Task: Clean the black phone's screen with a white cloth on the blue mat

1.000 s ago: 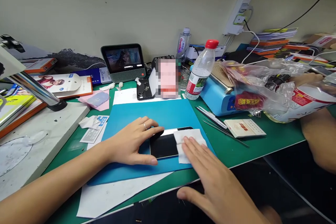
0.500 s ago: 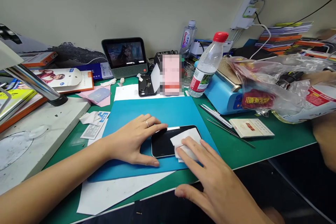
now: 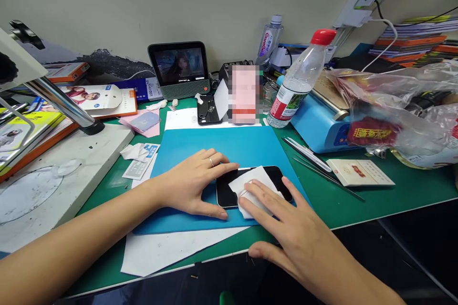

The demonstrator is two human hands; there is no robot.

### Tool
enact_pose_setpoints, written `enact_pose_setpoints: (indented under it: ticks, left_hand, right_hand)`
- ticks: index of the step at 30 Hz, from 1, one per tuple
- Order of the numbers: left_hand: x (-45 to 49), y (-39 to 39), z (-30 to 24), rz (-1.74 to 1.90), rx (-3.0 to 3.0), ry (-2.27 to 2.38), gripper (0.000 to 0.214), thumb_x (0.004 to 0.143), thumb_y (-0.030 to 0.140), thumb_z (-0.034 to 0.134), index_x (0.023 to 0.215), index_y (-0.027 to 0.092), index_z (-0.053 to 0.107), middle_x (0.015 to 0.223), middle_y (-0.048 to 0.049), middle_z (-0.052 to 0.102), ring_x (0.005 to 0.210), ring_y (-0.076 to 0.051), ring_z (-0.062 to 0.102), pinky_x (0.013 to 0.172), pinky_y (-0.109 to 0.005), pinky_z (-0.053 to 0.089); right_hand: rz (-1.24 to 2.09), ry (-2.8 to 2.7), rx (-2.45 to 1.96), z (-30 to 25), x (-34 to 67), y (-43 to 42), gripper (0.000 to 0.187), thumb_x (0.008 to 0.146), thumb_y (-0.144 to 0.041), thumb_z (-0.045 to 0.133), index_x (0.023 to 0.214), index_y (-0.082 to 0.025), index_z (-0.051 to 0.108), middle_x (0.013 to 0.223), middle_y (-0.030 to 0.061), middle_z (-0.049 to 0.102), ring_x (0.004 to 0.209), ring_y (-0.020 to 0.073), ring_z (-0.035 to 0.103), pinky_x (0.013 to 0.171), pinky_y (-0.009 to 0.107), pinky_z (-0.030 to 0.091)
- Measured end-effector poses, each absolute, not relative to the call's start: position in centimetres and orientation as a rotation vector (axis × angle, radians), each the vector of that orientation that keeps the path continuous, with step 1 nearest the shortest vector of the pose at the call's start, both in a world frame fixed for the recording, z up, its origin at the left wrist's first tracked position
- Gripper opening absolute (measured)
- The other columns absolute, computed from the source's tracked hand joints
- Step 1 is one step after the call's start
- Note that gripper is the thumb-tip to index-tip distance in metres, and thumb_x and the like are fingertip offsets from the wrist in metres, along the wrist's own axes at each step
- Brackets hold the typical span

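Note:
A black phone point(image 3: 227, 189) lies screen-up on a blue mat point(image 3: 229, 150) near the desk's front edge. My left hand point(image 3: 195, 183) rests open on the mat, thumb and fingers bracing the phone's left end. My right hand point(image 3: 291, 233) lies flat with outstretched fingers pressing a white wipe point(image 3: 246, 182) onto the middle of the screen. The wipe hides part of the glass.
A green cutting mat point(image 3: 375, 200) covers the desk. Tweezers point(image 3: 309, 155) and a small box point(image 3: 359, 172) lie right of the blue mat. A red-capped bottle point(image 3: 300, 81), blue machine point(image 3: 322, 124), plastic bag point(image 3: 397, 114), small screen point(image 3: 181, 69) and a white stand base point(image 3: 53, 176) surround it.
My right hand has slid the white wipe leftward from the phone's right end to the middle of the screen. The left hand has kept its hold; the view has shifted slightly.

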State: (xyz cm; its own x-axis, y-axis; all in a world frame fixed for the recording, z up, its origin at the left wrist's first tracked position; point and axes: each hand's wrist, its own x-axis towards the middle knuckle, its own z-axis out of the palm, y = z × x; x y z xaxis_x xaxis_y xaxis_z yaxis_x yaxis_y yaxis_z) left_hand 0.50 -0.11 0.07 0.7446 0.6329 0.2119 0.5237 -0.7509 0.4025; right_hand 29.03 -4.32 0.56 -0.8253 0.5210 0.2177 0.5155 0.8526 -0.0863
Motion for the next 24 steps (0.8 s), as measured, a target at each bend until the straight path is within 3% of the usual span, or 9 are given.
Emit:
enact_pose_setpoints:
  ticks: [8,15,24]
  left_hand:
    - [0.5,-0.1,0.0,0.5,2.64,0.889,0.09,0.085,0.073,0.069,0.149,0.014,0.046,0.127,-0.0161,0.061,0.112,-0.032,0.058,0.097,-0.045,0.046]
    - [0.5,-0.1,0.0,0.507,2.645,0.893,0.09,0.085,0.072,0.069,0.151,0.015,0.045,0.127,-0.0163,0.061,0.111,-0.032,0.059,0.094,-0.045,0.047]
    - [0.4,0.0,0.1,0.497,2.641,0.892,0.091,0.084,0.073,0.068,0.151,0.017,0.044,0.127,-0.0155,0.061,0.111,-0.031,0.059,0.095,-0.044,0.047]
  right_hand:
    - [0.213,-2.851,-0.696,0.7,28.3,-3.2,0.064,0.097,-0.068,0.049,0.143,-0.024,0.058,0.15,0.0095,0.062,0.147,0.0294,0.048,0.126,0.065,0.022]
    - [0.193,-2.845,-0.685,0.0,28.1,-3.7,0.065,0.099,-0.067,0.047,0.147,-0.025,0.054,0.154,0.0089,0.058,0.148,0.0273,0.047,0.127,0.063,0.021]
    - [-0.001,-2.891,-0.696,0.0,30.4,-3.8,0.067,0.092,-0.056,0.069,0.145,-0.019,0.055,0.154,0.0158,0.056,0.145,0.033,0.049,0.122,0.068,0.028]
